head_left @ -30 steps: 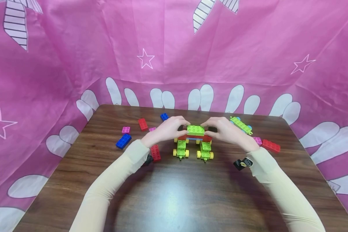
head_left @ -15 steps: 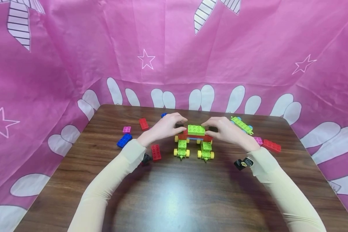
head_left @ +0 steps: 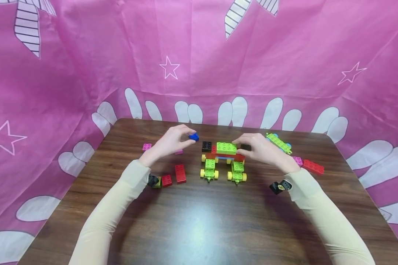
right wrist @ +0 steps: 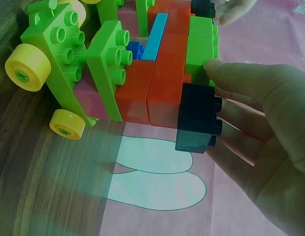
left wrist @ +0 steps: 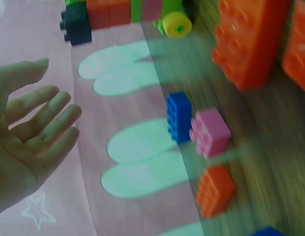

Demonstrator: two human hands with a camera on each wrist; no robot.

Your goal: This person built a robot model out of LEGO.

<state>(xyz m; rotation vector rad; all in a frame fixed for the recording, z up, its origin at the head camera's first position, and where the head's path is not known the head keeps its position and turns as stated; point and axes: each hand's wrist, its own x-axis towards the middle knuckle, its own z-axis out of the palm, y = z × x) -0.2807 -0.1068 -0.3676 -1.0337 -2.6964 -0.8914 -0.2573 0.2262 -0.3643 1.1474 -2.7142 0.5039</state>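
Observation:
A built vehicle of toy building bricks stands mid-table: lime wheeled bases (head_left: pixel 209 165) with yellow wheels, red bricks (right wrist: pixel 167 73) across them, and a lime brick (head_left: pixel 226 148) on top. Black bricks sit at its left end (head_left: pixel 207 146) and right end (right wrist: pixel 194 115). My right hand (head_left: pixel 263 149) holds the lime top brick's right end, thumb in front, its other fingers partly hidden behind. My left hand (head_left: pixel 169 142), fingers loosely bent, is off the vehicle to its left and holds nothing. Past its fingertips a blue brick (left wrist: pixel 179 118) lies on the table, apart from the hand.
Loose red bricks (head_left: pixel 180 173) and a pink brick (head_left: pixel 147 147) lie on the left of the wooden table (head_left: pixel 199 221). To the right are a lime wheeled base (head_left: pixel 278 142) with blue wheels, a pink brick (head_left: pixel 297 161) and a red brick (head_left: pixel 313 166). A pink patterned cloth (head_left: pixel 205 48) hangs behind.
My left hand has let go of the lime top brick's left end and moved left, uncovering the black brick there. My right hand stays at the right end.

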